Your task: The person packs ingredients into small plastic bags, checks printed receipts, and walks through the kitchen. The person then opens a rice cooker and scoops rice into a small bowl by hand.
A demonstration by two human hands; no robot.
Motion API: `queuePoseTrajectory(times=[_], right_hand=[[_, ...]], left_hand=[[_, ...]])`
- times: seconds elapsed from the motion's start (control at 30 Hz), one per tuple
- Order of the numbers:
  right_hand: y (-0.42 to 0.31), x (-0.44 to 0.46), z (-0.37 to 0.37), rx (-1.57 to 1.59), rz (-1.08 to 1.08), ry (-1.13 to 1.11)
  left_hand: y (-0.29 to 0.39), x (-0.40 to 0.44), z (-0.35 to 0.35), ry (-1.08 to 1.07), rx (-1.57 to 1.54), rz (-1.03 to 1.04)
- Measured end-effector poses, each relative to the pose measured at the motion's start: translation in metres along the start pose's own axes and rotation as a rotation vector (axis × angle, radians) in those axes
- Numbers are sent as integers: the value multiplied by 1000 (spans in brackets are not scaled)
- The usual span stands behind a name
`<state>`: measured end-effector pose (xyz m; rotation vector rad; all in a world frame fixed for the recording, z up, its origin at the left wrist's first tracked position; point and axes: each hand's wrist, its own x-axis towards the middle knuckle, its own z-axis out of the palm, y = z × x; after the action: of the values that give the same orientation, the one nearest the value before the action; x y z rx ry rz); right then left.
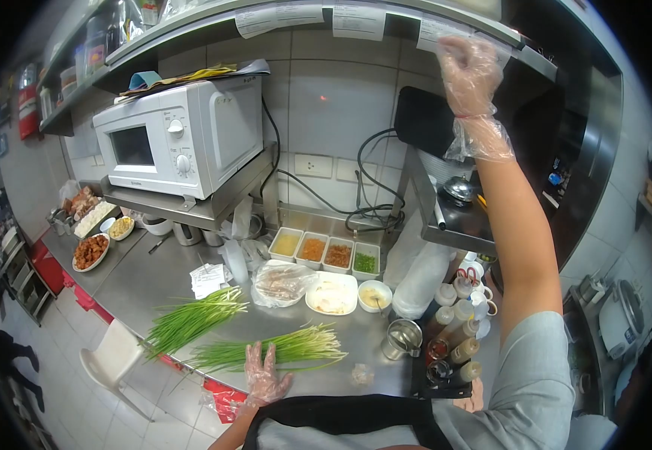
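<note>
Clearly, the nearer bunch of long green stalks (307,347) lies along the front edge of the bench (135,281), its pale ends to the right. The person's left hand (266,380), in a clear plastic glove, rests on it, fingers somewhat spread and not closed around anything. A second bunch (193,322) lies just to the left, its tips at that same edge. Behind the stalks sit a plastic-wrapped bundle (281,282), a white dish (353,297) and a small bowl (388,293); farther back, toward the rear edge, stand four trays (309,263) of chopped food. Above that edge, the gloved right hand (470,76) is raised beside a hanging paper slip (432,34), fingers curled; whether they hold it cannot be told. A white microwave (225,135) stands at upper left.
</note>
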<state>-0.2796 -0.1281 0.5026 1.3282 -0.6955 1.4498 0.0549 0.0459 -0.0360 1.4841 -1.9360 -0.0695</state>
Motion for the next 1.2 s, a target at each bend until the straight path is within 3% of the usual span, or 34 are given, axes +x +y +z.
queuePoseTrajectory(times=[0.1, 0.2, 0.3, 0.4, 0.5, 0.6, 0.97, 1.03, 1.13, 1.17, 1.2], right_hand=[[-16, 5, 21, 622, 242, -375], [-34, 17, 35, 684, 245, -506], [-51, 25, 56, 797, 403, -561], [-44, 28, 91, 1002, 654, -481], [-32, 26, 104, 1068, 580, -378], [-24, 23, 90, 843, 561, -389], [-3, 20, 64, 817, 553, -318], [-9, 20, 59, 798, 525, -305], [-44, 9, 13, 518, 486, -364], [-54, -1, 1, 592, 525, -383], [-58, -14, -15, 630, 412, -417]], left_hand=[[-2, 1, 2, -2, -6, 4], [-1, 1, 1, -3, -10, -12], [-5, -1, 3, 26, -20, -3], [-6, -1, 4, 47, -46, 6], [-6, 0, 2, 33, -49, -13], [-3, 1, -1, 14, -41, -39], [-7, 1, 1, 0, -51, -41], [-7, 1, 1, 5, -48, -40], [-9, 2, 5, 21, -24, -20], [-8, 2, 6, 18, -20, -18], [-9, 1, 6, 15, -16, -18]])
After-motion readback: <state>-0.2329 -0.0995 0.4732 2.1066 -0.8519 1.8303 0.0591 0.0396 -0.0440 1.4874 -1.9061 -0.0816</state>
